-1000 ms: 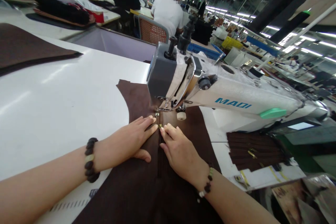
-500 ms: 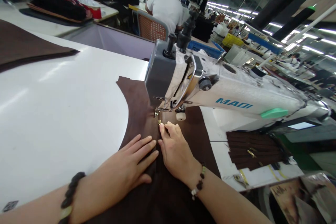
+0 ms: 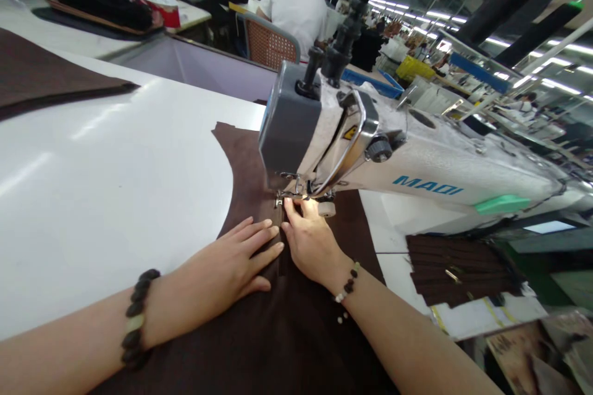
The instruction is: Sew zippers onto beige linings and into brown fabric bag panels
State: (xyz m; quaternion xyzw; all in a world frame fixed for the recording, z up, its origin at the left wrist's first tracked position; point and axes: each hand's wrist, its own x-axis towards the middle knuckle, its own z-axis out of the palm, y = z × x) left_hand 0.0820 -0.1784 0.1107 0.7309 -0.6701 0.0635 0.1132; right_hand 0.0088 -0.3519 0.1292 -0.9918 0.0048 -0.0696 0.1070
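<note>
We apparently steady the cloth point(image 3: 273, 333) at six o'clock from the machine head point(image 3: 291, 126), left hand point(image 3: 229, 268) spread flat at seven, right hand point(image 3: 311, 245) curled at five, grip unclear, the next move calling for even pressure.

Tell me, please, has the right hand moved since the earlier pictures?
Yes, forward: judged against the fixed MAQI sewing machine, the right hand has come closer to the underside of its head.

The bottom edge cuts off the brown cloth point(image 3: 264, 336) (hands point(image 3: 222, 278) point(image 3: 315, 244) hide some).
</note>
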